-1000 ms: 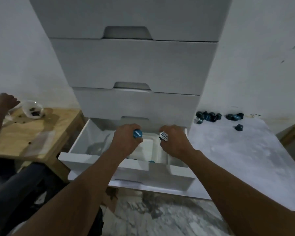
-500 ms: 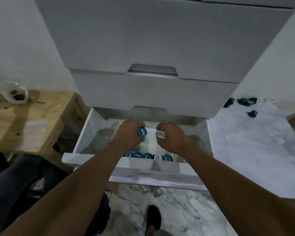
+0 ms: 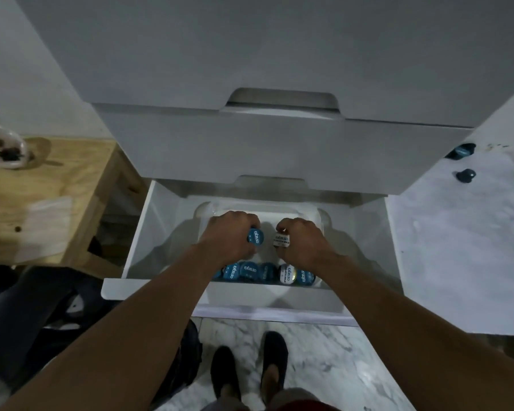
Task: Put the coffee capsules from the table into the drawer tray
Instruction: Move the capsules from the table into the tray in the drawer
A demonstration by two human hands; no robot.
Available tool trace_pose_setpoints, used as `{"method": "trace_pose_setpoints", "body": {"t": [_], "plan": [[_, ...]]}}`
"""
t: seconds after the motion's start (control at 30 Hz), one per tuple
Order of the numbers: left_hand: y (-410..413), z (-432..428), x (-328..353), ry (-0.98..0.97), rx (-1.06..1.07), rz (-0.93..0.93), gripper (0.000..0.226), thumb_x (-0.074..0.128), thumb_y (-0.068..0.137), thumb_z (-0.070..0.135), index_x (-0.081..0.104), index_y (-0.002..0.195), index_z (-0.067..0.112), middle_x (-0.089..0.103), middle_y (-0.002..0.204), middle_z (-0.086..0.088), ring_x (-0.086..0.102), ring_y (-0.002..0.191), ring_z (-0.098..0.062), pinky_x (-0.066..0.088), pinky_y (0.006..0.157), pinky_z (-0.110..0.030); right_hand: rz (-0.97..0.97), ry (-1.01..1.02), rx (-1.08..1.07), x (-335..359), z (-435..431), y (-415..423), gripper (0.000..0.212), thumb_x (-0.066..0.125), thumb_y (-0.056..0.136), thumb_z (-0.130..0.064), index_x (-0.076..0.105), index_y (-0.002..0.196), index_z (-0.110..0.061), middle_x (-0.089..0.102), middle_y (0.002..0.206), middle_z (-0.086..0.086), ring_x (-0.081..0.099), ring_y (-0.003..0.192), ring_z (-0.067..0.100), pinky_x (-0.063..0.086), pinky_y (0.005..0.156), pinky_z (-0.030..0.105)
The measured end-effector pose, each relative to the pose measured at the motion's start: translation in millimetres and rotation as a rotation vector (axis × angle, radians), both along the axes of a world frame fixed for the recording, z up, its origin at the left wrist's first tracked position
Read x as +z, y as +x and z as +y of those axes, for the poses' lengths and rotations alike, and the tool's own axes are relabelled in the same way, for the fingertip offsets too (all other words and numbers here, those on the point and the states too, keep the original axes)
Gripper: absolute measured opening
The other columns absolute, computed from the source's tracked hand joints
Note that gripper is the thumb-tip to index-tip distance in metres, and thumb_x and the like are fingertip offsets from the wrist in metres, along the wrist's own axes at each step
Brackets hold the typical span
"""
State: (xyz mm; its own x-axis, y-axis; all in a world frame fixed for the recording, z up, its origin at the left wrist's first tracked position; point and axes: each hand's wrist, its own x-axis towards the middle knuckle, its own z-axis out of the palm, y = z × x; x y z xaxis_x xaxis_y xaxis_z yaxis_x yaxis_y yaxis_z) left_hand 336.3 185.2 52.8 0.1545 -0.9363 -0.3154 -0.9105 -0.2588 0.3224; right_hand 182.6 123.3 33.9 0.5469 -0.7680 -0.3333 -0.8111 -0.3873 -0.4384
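Mostly hidden in grip | left hand: blue capsule | right hand: white capsule

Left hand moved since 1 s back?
No, hardly. The left hand holds its blue capsule just beyond the capsule row in the tray, as before; only the camera tilted.

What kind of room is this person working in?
Probably a home kitchen or storage corner: a white drawer unit with its bottom drawer open, coffee capsules lined in it, a plywood side table, marble-look floor.
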Motion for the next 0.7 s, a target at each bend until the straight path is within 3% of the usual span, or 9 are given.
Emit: {"method": "trace_pose_setpoints", "body": {"t": [0.3, 0.7], "plan": [[5, -10, -21, 0.038, -0.127, -0.078, 0.051, 0.073, 0.078, 0.033, 0.055, 0.125, 0.027, 0.062, 0.123, 0.001, 0.056, 0.112, -0.021, 0.041, 0.097, -0.037, 0.024, 0.032, -0.046, -8, 5, 2, 0.046, 0.070, 0.081, -0.016, 0.057, 0.124, -0.012, 0.058, 0.122, 0.014, 0.056, 0.110, 0.029, 0.048, 0.091, 0.032], [6, -19, -31, 0.097, -0.214, -0.089, 0.050, 0.076, 0.075, 0.029, 0.054, 0.120, 0.025, 0.063, 0.118, 0.001, 0.054, 0.114, -0.022, 0.028, 0.110, -0.046, 0.002, 0.077, -0.078, -19, 1, 2, 0.046, 0.069, 0.083, -0.017, 0.056, 0.127, -0.012, 0.057, 0.123, 0.015, 0.055, 0.112, 0.029, 0.046, 0.092, 0.030]]}}
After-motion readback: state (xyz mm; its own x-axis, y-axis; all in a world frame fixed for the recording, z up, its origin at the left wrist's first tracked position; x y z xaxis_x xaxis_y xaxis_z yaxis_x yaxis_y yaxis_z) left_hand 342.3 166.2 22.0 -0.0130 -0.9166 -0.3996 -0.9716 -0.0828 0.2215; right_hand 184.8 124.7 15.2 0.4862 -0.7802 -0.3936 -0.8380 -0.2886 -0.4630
